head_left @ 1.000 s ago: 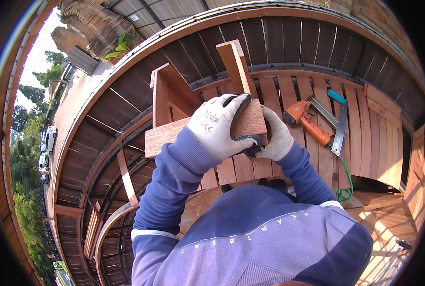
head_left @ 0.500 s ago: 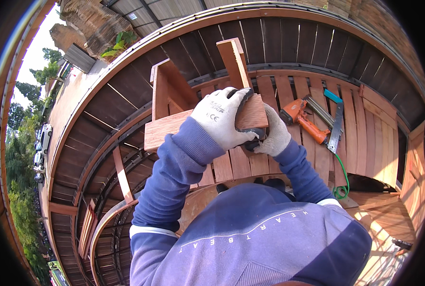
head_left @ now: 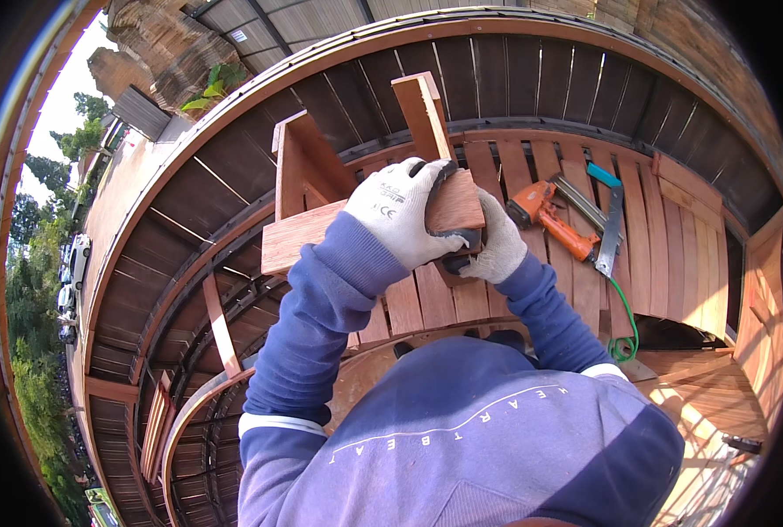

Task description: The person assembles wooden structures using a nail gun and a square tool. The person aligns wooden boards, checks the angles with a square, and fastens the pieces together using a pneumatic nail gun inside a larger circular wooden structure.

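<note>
Both hands wear white gloves with black fingertips. My left hand (head_left: 391,206) wraps over the near board (head_left: 299,240) of a reddish wooden frame, fingers and thumb around its right end. My right hand (head_left: 498,248) grips the same end from the right, its fingertips partly hidden beneath the wood. Two upright side pieces (head_left: 418,114) rise from the far part of the frame, which stands over a curved slatted wooden seat (head_left: 650,237). Right of my hands, an orange nail gun (head_left: 567,233) lies on the slats beside a metal square (head_left: 610,224) with a teal handle.
A green hose (head_left: 628,347) runs down from the tools. Dark curved backrest panels (head_left: 532,75) arc across the far side. At lower left are curved metal-framed rails and loose wooden strips (head_left: 154,426); a wooden side panel (head_left: 764,307) stands at right. Trees and parked cars show beyond.
The wooden frame and both gripping hands sit slightly higher and farther left in the picture. The surroundings have shifted the same way a little; the grip looks unchanged.
</note>
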Demonstrator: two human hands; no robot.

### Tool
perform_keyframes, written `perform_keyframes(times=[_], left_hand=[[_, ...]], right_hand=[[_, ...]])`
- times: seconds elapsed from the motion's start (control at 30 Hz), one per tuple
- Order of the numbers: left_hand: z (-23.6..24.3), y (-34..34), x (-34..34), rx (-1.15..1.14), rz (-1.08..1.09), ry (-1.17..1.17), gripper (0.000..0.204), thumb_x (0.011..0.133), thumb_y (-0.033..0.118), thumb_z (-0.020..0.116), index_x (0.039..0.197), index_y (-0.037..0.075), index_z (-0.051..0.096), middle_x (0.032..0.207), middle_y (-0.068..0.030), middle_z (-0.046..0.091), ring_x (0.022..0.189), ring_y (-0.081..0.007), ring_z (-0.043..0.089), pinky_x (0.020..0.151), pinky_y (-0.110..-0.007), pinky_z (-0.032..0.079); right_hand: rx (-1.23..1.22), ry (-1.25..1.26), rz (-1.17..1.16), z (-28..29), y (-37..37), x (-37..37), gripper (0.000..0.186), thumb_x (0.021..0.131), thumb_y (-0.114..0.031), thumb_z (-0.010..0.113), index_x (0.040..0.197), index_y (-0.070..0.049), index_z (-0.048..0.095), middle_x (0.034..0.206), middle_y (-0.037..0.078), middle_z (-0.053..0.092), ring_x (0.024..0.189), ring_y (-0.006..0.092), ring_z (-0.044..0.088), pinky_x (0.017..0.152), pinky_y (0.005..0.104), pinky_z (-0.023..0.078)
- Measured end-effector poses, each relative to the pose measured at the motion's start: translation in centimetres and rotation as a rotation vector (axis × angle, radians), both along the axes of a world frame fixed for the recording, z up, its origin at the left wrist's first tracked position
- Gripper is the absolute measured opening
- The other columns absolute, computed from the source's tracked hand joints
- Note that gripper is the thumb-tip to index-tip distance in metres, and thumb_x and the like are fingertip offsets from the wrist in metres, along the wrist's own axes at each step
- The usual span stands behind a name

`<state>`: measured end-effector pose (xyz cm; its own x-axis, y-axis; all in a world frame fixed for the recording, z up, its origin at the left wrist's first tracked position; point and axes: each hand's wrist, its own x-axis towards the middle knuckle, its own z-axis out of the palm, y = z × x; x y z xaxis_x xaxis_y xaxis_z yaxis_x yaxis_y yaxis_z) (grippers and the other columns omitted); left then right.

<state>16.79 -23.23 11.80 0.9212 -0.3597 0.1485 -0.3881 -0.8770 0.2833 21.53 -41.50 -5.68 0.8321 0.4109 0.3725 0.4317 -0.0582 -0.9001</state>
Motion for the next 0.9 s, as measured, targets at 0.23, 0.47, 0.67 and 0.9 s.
perform_keyframes(times=[0.23, 0.47, 0.67, 0.9], left_hand=[[-0.6, 0.6, -3.4, -0.1, 0.008, -0.48, 0.082, 0.07, 0.038, 0.084, 0.137, 0.003, 0.052, 0.132, -0.0186, 0.056, 0.126, -0.037, 0.052, 0.109, -0.046, 0.041], [-2.2, 11.2, -11.6, -0.924, 0.288, -0.593, 0.052, 0.085, 0.012, 0.076, 0.133, 0.001, 0.057, 0.127, -0.0148, 0.062, 0.118, -0.0223, 0.061, 0.102, -0.035, 0.048], [-7.5, 17.4, -13.2, -1.371, 0.351, -0.184, 0.049, 0.097, 0.018, 0.06, 0.139, -0.004, 0.049, 0.134, -0.0153, 0.058, 0.126, -0.0227, 0.055, 0.109, -0.036, 0.041], [-10.8, 19.2, -10.7, -1.087, 0.189, -0.184, 0.076, 0.081, 0.024, 0.08, 0.144, -0.001, 0.045, 0.141, -0.0179, 0.052, 0.13, -0.0258, 0.052, 0.11, -0.04, 0.042]], right_hand=[[0.147, 0.091, 0.04, -0.7, -0.7, -0.3, 0.113, 0.058, -0.033, 0.086, 0.15, 0.0, 0.029, 0.144, 0.017, 0.047, 0.133, 0.0278, 0.049, 0.113, 0.0406, 0.038], [0.322, -0.103, -0.009, 2.6, -3.4, -1.3, 0.116, 0.07, -0.065, 0.08, 0.153, -0.001, 0.029, 0.148, 0.015, 0.046, 0.137, 0.0301, 0.045, 0.115, 0.0451, 0.033], [0.23, -0.317, -0.127, 7.6, -3.9, -1.2, 0.089, 0.091, -0.059, 0.061, 0.149, 0.004, 0.035, 0.145, 0.022, 0.049, 0.135, 0.0328, 0.048, 0.116, 0.047, 0.033], [0.198, -0.129, 0.037, 10.4, -2.2, -0.8, 0.102, 0.079, -0.057, 0.076, 0.149, 0.004, 0.034, 0.15, 0.02, 0.044, 0.138, 0.0334, 0.044, 0.12, 0.0468, 0.027]])
